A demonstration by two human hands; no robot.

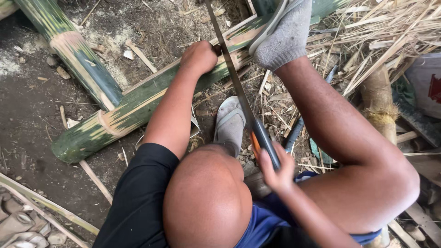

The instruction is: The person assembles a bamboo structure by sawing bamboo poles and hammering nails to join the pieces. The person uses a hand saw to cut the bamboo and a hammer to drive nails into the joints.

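The right hand (275, 167) was closed around the dark handle of a hand saw (239, 87), its long blade crossing the green bamboo pole (138, 108) near the sock-clad foot (285, 36) that pinned the pole down; the left hand (198, 57) was curled over the pole just beside the blade, fingers wrapped tight; to cut well, long level strokes seemed wise, with the left fingers kept off the blade's line; a second bamboo pole (73, 55) lay touching the first; the ground was bare earth strewn with sawdust, chips and dry bamboo strips (390, 32).
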